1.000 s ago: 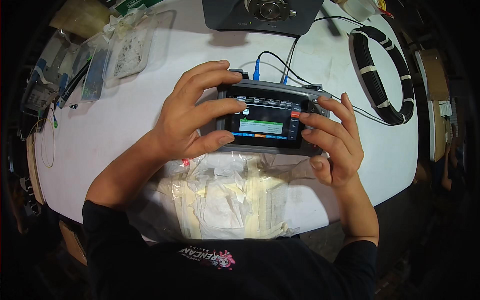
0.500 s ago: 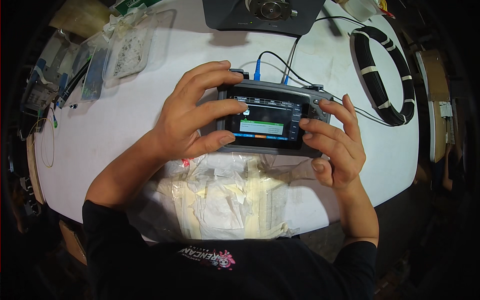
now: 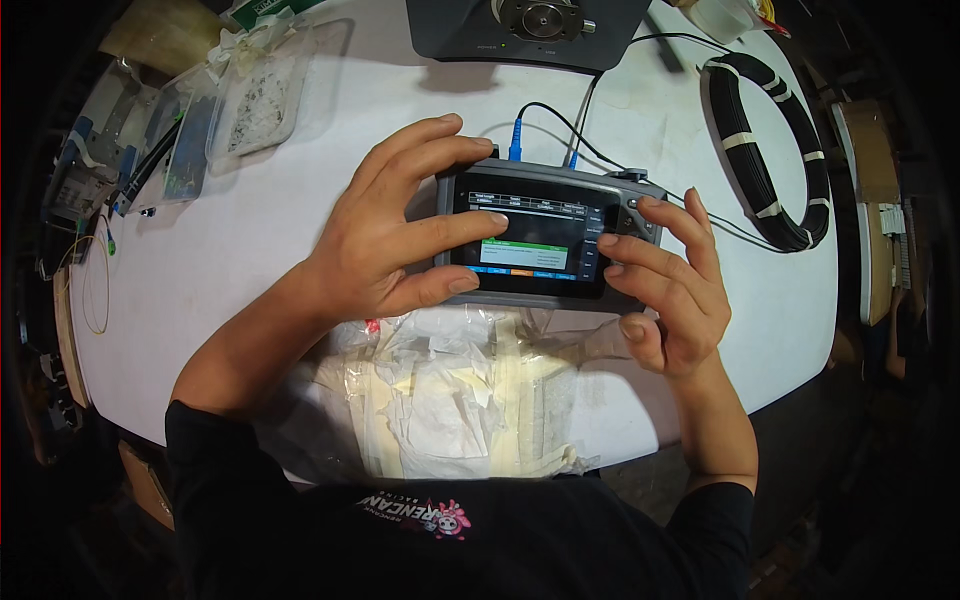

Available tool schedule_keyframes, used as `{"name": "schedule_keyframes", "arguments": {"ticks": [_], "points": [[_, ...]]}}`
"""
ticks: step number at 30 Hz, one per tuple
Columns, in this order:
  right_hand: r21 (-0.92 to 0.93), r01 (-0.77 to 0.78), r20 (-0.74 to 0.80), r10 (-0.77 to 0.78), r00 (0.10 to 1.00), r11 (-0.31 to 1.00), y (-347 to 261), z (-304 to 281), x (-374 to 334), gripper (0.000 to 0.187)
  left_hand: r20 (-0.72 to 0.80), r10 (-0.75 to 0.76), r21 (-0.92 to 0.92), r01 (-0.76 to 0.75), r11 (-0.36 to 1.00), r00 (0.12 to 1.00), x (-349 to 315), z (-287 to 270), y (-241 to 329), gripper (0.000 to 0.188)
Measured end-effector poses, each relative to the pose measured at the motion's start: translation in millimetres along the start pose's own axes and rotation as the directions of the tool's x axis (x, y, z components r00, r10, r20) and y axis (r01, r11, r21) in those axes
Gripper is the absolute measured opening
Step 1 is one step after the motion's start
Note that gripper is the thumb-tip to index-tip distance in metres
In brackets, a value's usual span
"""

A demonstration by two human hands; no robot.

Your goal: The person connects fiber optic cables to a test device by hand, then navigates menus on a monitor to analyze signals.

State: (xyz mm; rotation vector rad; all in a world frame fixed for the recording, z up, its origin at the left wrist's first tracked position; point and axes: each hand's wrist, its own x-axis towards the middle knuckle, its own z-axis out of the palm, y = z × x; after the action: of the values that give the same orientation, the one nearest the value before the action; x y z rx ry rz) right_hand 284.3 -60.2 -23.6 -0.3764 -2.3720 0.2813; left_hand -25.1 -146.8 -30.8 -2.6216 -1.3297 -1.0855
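A grey handheld fibre tester [image 3: 560, 292] with a lit screen lies in front of me, tilted slightly. My left hand [image 3: 385, 235] spans its left end: two fingers rest at the top edge, the thumb lies along the lower left corner, and the index fingertip is over the screen. At the right end, my right hand [image 3: 675, 285] has spread fingertips resting on the front face by the buttons, while its thumb stays apart below the edge. A blue fibre connector [image 3: 516, 142] with a black cable and a second blue connector [image 3: 573, 160] enter the tester's top side.
A taped, wrapped bundle [image 3: 440, 400] lies between the tester and me. At the far edge stands a dark machine [image 3: 530, 45]. A black cable coil [image 3: 740, 140] lies right; a clear plastic tray [image 3: 262, 105] and a thin yellow fibre [image 3: 85, 300] lie left.
My left index fingertip has moved slightly right and down across the screen, and the hand has shifted a little with it. A small pop-up icon on the screen is gone or covered.
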Motion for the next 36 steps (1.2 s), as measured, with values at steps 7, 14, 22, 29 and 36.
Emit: {"name": "schedule_keyframes", "arguments": {"ticks": [7,14,22,29,36], "points": [[0.001,0.0,-0.004,0.0,1.0,1.0,1,-1,1,0.037,-0.001,0.108,-0.056,-0.108,0.993,0.994,-3,-4,3,0.041],[0.002,0.001,0.002,-0.001,1.0,1.0,1,-1,1,0.037,0.068,0.191,-0.017,-0.19,0.982,0.979,-2,1,1,0.055],[0.023,-0.002,-0.029,0.003,1.0,1.0,4,1,1,0.035,-0.017,-0.027,-0.126,0.024,0.992,1.0,-10,1,-13,0.059],[-0.009,-0.012,-0.077,0.012,0.997,1.0,10,2,0,0.036,-0.018,-0.028,-0.154,0.025,0.988,0.999,-8,0,-12,0.054],[-0.006,-0.008,-0.105,0.007,0.994,1.0,9,3,0,0.036,0.011,0.019,-0.074,-0.018,0.997,1.0,-8,2,-11,0.056]]}}
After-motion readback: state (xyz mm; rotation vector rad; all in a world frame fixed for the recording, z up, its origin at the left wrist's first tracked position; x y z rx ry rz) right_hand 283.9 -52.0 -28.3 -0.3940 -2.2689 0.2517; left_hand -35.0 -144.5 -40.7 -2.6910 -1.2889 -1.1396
